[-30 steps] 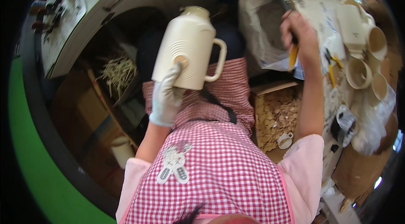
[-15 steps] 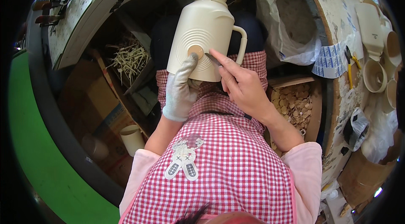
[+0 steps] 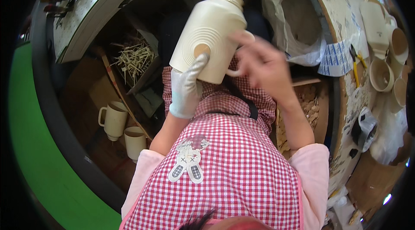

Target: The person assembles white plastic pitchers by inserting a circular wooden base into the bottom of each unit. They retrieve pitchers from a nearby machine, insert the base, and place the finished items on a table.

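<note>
**Jug held over the lap, both hands on it**

Jug point(image 3: 212, 35): cream, unglazed-looking clay, ribbed body, narrow neck tilted up and away, one loop handle on the right side. Raised above the checked apron point(image 3: 225, 160), clear of every surface.

Left hand point(image 3: 186, 89), white glove: fingers closed against the jug's lower wall, thumb up beside a round tan patch point(image 3: 201, 50). It seems to carry most of the weight.

Right hand point(image 3: 263, 63), bare: blurred, at the handle. Fingers spread, partly curled; whether they clasp the handle or only brush it, cannot tell.

Handling, as a judgement: stiff but fragile; matte surface, so fair friction for the glove. Probably hollow and moderately heavy. The handle joint looks the weakest spot, so support is better taken on the ribbed body or under the base.

Around: two mugs point(image 3: 123, 128) on the floor at left, a box of straw point(image 3: 134, 59), more pots point(image 3: 382, 74) and yellow pliers point(image 3: 356, 67) on the bench at right, a plastic bag point(image 3: 294, 26).
</note>
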A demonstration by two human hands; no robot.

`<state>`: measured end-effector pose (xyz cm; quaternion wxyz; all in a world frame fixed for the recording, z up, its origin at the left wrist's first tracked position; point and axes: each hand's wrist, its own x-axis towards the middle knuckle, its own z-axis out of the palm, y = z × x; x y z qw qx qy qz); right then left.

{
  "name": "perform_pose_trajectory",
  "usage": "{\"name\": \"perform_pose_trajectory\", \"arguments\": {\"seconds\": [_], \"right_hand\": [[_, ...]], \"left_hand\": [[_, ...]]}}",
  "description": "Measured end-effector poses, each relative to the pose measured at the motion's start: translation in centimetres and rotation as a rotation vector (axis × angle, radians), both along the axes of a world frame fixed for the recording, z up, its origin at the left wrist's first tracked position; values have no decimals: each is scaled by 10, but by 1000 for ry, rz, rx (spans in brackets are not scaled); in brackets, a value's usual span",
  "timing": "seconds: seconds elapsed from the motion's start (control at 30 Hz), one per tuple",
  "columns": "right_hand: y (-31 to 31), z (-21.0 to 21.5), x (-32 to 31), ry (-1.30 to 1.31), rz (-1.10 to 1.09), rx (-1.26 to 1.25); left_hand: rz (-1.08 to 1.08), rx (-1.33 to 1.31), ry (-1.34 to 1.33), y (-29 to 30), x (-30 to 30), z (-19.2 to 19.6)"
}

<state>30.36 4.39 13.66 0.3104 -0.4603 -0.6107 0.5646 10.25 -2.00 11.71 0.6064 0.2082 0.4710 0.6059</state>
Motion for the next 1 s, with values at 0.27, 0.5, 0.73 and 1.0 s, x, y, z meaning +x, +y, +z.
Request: {"name": "perform_pose_trajectory", "arguments": {"seconds": [0.27,0.5,0.73,1.0], "right_hand": [[60,-27,37,486,-64,-322],[56,-38,15,205,-259,-32],[60,5,6,-252,-250,275],[-19,2,-28,-206,175,407]], "left_hand": [[-91,-10,15,-28,-17,26],[-60,11,50,-8,-32,8],[-13,-97,-170,-12,-12,8],[-46,-135,-39,-6,-4,5]]}}
